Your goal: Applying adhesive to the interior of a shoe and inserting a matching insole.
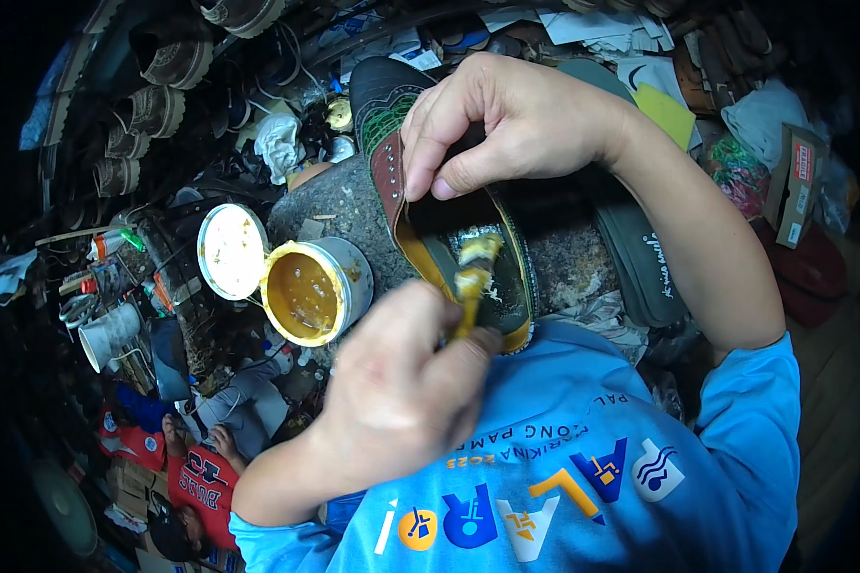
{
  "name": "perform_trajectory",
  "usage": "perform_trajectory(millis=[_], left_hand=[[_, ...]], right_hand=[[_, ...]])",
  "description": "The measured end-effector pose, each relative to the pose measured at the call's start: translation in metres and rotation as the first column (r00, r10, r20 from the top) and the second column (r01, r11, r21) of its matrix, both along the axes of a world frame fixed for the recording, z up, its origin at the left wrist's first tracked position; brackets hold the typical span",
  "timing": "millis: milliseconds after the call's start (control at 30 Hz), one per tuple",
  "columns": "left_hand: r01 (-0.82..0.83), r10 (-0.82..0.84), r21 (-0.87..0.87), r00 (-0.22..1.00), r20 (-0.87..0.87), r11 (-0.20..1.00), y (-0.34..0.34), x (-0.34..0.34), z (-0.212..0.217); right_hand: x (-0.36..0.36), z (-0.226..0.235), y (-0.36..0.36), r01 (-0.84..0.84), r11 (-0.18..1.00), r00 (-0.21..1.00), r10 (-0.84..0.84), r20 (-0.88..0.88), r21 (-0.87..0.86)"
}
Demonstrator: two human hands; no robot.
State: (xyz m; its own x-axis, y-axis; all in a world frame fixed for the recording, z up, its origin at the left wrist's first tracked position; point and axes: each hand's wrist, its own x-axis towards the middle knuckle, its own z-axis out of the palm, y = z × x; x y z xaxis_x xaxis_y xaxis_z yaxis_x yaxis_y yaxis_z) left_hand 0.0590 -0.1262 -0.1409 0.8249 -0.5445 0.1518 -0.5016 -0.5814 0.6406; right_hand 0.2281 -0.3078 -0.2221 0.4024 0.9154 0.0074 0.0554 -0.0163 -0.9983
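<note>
A shoe (384,183) with a dark toe, green lacing and brown eyelet panels lies lengthwise in front of me. My right hand (506,124) reaches over it, thumb and fingers pinching the edge of its upper. In my left hand (401,372), slightly blurred, is a brush (470,282) smeared yellow. Its bristles are down inside the shoe opening, against the insole (502,298), where wet glossy patches show. To the left of the shoe stands a white tub (356,272) of amber glue (301,296), tilted toward me, its lid (231,250) folded back.
Under the shoe is a rough stone-like block (344,205). A dark green cap-like item (640,258) lies to the right. Several brown shoes (167,53) line the far left. A white mug (110,339) and tools are at left. A person in a red jersey (201,487) sits lower left.
</note>
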Motion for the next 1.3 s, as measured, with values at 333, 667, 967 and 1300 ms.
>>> perform_trajectory(millis=[333, 667, 967, 1300], left_hand=[[-0.076, 0.078, 0.044, 0.996, -0.047, 0.996, -0.01, -0.009, -0.017], [-0.028, 0.032, 0.062, 0.998, -0.054, 0.998, -0.014, 0.004, -0.017], [-0.085, 0.069, -0.102, 0.985, -0.157, 0.991, 0.035, -0.024, 0.042], [-0.717, 0.809, -0.376, 0.505, 0.301, 0.588, 0.116, -0.111, -0.047]], right_hand=[[0.002, 0.0, -0.001, -0.019, 0.999, 0.995, 0.015, 0.098, 0.038], [-0.002, 0.0, 0.001, 0.01, 0.999, 1.0, -0.01, 0.012, 0.03], [-0.001, 0.002, -0.001, 0.007, 1.0, 1.0, -0.007, 0.005, 0.009], [-0.013, -0.005, -0.003, 0.148, 0.977, 0.979, -0.167, 0.119, 0.15]])
